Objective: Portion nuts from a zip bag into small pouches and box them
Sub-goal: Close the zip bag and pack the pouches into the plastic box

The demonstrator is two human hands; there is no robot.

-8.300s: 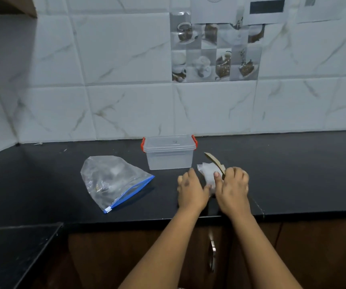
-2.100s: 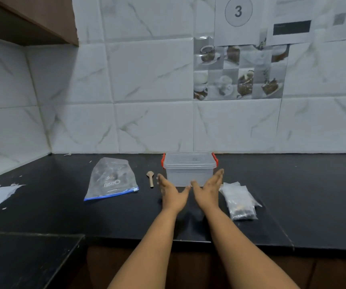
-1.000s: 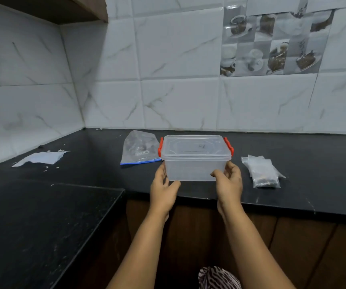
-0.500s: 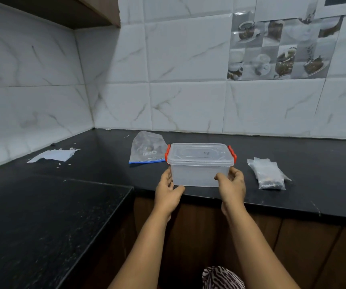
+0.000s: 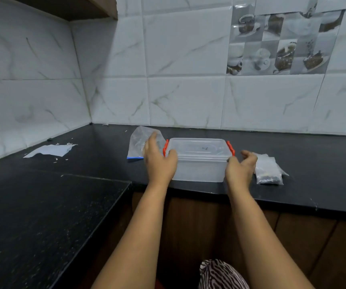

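Set down since the earlier frame, where both hands held it above the edge, the lidded box [image 5: 198, 161] stands near the front of the black table [image 5: 97, 157]. Left to right: torn white paper [image 5: 50, 150]; zip bag [image 5: 139, 143], lying flat behind the left hand [image 5: 159, 163], whose thumb lies on the box's left corner, fingers relaxed; box with orange clips; right hand [image 5: 240, 171], loosely curled at the right end, gripping nothing; filled pouches [image 5: 269, 171], just beside it.
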